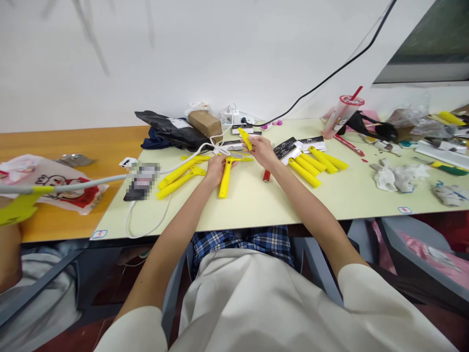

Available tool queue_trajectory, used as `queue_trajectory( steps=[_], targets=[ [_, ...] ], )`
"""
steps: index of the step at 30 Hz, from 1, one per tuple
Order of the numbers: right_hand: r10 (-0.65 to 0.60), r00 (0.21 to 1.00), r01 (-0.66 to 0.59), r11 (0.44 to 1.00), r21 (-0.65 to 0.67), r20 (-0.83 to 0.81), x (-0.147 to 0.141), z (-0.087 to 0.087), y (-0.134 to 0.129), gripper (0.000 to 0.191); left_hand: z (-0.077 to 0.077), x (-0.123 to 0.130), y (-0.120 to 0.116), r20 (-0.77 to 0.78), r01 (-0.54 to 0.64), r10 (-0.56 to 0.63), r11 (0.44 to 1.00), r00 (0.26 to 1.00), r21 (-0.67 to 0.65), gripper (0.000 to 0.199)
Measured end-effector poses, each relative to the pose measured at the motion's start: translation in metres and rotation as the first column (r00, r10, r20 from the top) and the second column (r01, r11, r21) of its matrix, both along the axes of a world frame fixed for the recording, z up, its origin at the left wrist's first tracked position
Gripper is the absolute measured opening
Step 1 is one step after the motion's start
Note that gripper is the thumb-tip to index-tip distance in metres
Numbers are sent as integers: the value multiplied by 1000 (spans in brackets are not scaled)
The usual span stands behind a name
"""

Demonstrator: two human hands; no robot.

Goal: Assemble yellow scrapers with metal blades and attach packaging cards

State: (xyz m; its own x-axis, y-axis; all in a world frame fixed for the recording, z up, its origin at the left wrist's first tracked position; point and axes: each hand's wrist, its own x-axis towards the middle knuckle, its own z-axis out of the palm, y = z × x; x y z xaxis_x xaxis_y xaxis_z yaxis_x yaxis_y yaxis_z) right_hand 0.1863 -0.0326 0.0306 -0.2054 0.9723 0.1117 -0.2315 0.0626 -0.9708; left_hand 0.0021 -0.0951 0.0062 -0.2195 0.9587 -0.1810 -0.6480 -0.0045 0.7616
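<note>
My left hand (216,168) is closed around the head end of a yellow scraper-like tool (224,185), whose handle points toward me over the table. Between the fingers of my right hand (262,151) is a small flat yellow piece (244,138), raised a little above the table. Two similar yellow tools (178,185) lie left of my left hand. Several yellow handles (305,172) rest to the right, beside black-and-white cards (285,148). Near my right wrist is a short red cylinder (266,176).
On the left lie a phone (139,183) and a white cable (127,225). A black plastic bag (172,131) and brown box (205,123) stand behind. To the right are a cup (339,117) and crumpled tissues (401,176). Another person's arm (9,254) shows far left.
</note>
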Motion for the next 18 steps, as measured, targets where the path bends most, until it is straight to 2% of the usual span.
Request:
queue_trajectory(
  steps=[4,9,11,14,18],
  targets=[
    [25,994,-34,996,-83,-102,4,5,0,32,2,6,-6,-48,154,-157,986,986,-68,21],
    [-63,990,55,997,-60,-128,1,-1,3,30,1,6,-6,-81,207,-213,975,974,-85,16],
    [-121,986,122,993,-2,-111,1,-3,5,33,1,5,-6,-82,213,-219,974,972,-80,13],
    [-196,978,204,967,152,-66,2,-5,6,41,-1,3,-6,-77,218,-225,972,971,-86,11],
    [-185,981,194,936,295,-56,4,-1,2,51,-1,3,-7,-77,235,-239,970,968,-54,13]
  ],
)
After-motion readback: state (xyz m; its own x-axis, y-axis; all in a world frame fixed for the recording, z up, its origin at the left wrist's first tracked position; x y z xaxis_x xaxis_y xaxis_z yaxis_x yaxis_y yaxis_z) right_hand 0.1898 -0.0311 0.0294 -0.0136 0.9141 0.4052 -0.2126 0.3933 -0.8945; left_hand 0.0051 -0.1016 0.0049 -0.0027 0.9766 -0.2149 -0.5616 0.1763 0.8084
